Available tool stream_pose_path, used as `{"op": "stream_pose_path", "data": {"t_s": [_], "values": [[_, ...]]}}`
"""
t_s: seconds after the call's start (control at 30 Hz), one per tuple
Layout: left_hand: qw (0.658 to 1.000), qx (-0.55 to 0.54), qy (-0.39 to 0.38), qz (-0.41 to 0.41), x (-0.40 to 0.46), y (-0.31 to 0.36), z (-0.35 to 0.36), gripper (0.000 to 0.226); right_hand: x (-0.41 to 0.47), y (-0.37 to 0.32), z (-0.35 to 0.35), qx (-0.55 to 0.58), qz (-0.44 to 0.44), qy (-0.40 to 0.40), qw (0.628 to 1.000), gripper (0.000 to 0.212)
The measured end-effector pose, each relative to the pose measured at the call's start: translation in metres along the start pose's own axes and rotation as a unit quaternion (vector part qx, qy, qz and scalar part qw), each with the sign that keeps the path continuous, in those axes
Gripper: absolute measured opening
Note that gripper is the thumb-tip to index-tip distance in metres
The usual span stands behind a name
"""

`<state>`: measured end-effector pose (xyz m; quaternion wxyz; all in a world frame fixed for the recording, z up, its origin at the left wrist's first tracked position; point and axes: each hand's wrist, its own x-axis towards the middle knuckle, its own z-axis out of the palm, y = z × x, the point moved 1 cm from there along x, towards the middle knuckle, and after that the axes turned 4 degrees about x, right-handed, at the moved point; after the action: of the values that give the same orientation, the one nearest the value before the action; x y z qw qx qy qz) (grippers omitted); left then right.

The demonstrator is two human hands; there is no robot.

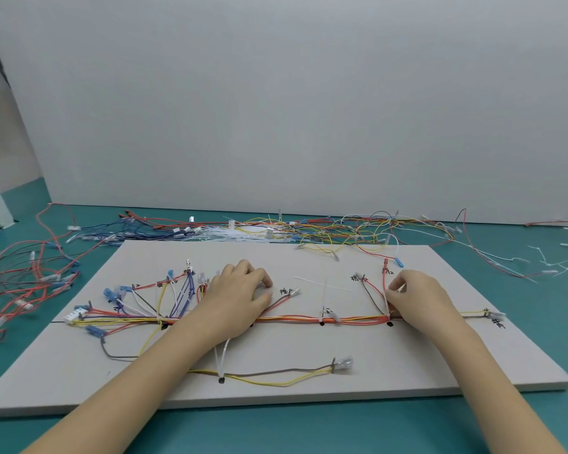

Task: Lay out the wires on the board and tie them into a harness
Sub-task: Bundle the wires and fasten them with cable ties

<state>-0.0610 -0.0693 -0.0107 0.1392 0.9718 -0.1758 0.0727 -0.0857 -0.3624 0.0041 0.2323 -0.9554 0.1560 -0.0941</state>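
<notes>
Working the trunk of the wire bundle (295,320), which runs side to side across the board (407,362), passing under both my hands. Its long axis lies left-right, so any tie has to wrap across it, front to back.

Right hand (417,298): fingers curled together, pinching what looks like the white tail of a cable tie (388,309) at the junction where a red branch wire (383,283) climbs away from the trunk. The tie sits just at my fingertips, toward the left edge of that hand.

Left hand (240,294): fingers bent down on the wires just beyond the trunk, thumb side toward the right hand. I cannot tell whether it pinches a wire or only presses them flat.

Between the two hands the trunk lies bare, with one fitted tie (323,317) about midway. A loose tie (323,283) lies on the board beyond it, nearer my right hand.

Judgement: the right hand is the one placed to cinch; the pull should go away from the trunk, across its axis, while the left steadies.

Spare wires (309,229) heap on the green surface (276,430) beyond the board.
</notes>
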Motion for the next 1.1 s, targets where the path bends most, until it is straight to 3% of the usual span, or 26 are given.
{"op": "stream_pose_path", "data": {"t_s": [0.2,0.37,0.47,0.6,0.83,1.0,1.1], "values": [[1.000,0.001,0.000,0.001,0.000,0.001,0.000,0.025,0.001,-0.004,0.005,-0.051,-0.040,0.037,0.997,0.015],[1.000,0.002,0.006,-0.002,0.000,0.001,0.001,0.024,0.002,-0.005,0.010,-0.086,-0.031,0.013,0.996,0.035],[1.000,0.002,0.009,-0.001,0.000,0.001,0.001,0.024,0.004,-0.005,0.010,-0.076,-0.027,-0.001,0.997,0.034],[1.000,0.003,0.007,-0.001,0.000,0.001,0.000,0.024,0.001,-0.011,0.010,-0.088,-0.045,0.040,0.994,0.020],[1.000,0.003,0.003,0.001,0.000,0.001,0.001,0.024,0.001,-0.006,0.009,-0.040,-0.105,0.072,0.991,0.015],[1.000,0.001,0.000,0.001,-0.001,0.000,0.001,0.024,0.007,0.002,0.012,0.119,-0.119,0.062,0.984,0.016],[1.000,0.003,0.003,0.002,-0.001,0.000,0.001,0.024,0.010,0.005,0.017,0.137,-0.113,0.062,0.982,0.019]]}}
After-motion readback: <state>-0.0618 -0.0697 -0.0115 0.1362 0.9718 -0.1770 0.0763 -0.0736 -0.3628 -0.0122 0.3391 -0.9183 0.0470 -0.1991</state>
